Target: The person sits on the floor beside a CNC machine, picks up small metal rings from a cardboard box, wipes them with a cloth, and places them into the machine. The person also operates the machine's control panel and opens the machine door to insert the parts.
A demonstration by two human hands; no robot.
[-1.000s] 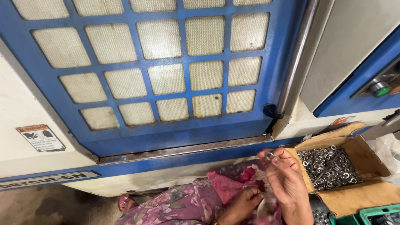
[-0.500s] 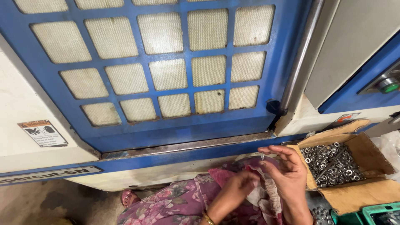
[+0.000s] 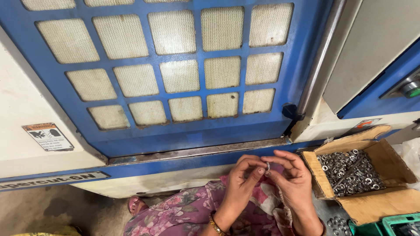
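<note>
I see both hands meeting over a floral-clothed lap: the left hand (image 3: 239, 183) and right hand (image 3: 292, 181) pinch a small metal ring (image 3: 267, 165) between their fingertips. A cardboard box (image 3: 396, 205) of similar rings sits just right, below the blue grated machine door (image 3: 175, 126).

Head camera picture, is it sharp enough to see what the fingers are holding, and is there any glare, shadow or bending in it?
Head view: mostly sharp and evenly lit; the left hand and right hand pinch a small metal ring, tiny but readable. The rings in the cardboard box glint. The machine's blue grille door bows from the wide lens. Shadow darkens the floor at lower left.
</note>
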